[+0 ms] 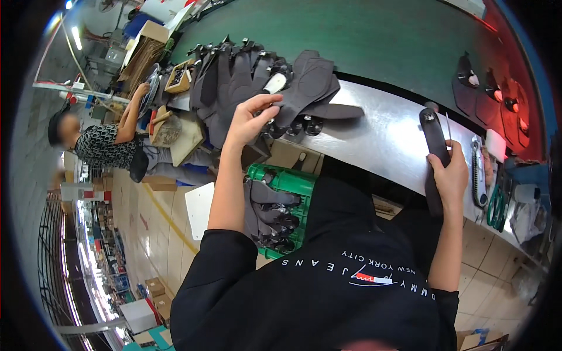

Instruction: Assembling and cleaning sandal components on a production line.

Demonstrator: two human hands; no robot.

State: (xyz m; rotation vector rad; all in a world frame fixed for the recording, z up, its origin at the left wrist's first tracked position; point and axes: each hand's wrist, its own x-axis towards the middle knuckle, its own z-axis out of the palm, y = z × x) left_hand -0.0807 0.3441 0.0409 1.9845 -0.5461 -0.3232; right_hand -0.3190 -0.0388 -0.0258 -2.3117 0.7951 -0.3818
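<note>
Green surfacing (pixel 386 41) stretched across the far side, with a shiny metal worktop (pixel 380 143) along its near edge. Over the worktop's right part, the right hand (pixel 453 175) gripped a long dark strap (pixel 434 137) between thumb and fingers; a thin rod (pixel 448 126) jutted up beside it. The left hand (pixel 246 123) was at the near side of a heap of dark grey pieces (pixel 310 88), its fingers bent, though whether they pinched anything could not be told. Below the worktop, a green crate (pixel 313 182) held similar pieces. Green-handled scissors (pixel 497 207) lay to the right. Leftward, a co-worker (pixel 105 143) wore a patterned top.
</note>
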